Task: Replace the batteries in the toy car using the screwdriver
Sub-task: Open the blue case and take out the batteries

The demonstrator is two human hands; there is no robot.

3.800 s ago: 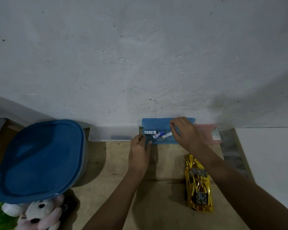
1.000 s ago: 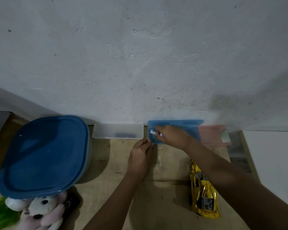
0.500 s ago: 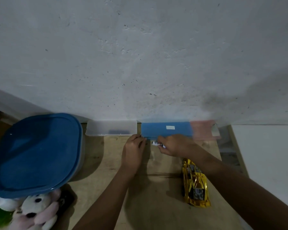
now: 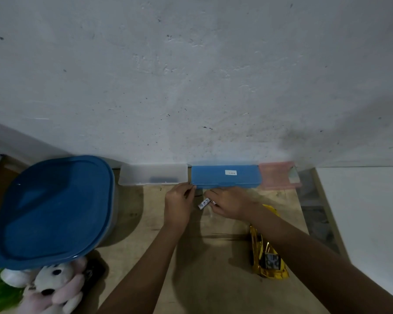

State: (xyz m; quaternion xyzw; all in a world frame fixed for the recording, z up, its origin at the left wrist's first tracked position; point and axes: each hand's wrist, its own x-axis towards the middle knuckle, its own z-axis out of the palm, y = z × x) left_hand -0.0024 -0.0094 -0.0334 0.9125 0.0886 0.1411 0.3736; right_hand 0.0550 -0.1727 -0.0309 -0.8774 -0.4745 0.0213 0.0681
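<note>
My right hand grips white batteries just in front of the closed blue case at the wall. My left hand rests on the wooden table with its fingertips touching the blue case's left front corner. Under my right forearm, near the right side of the table, lies the gold toy car. A dark object, perhaps the screwdriver, shows faintly inside the clear case; I cannot tell what it is.
A large blue-lidded container fills the left side. Plush toys lie at the lower left. A pink case stands right of the blue one. The wall runs directly behind the cases.
The blue case was open with batteries inside; now its lid is shut. My right hand picked the batteries out and drew them toward me. My left hand stayed by the case's left corner.
</note>
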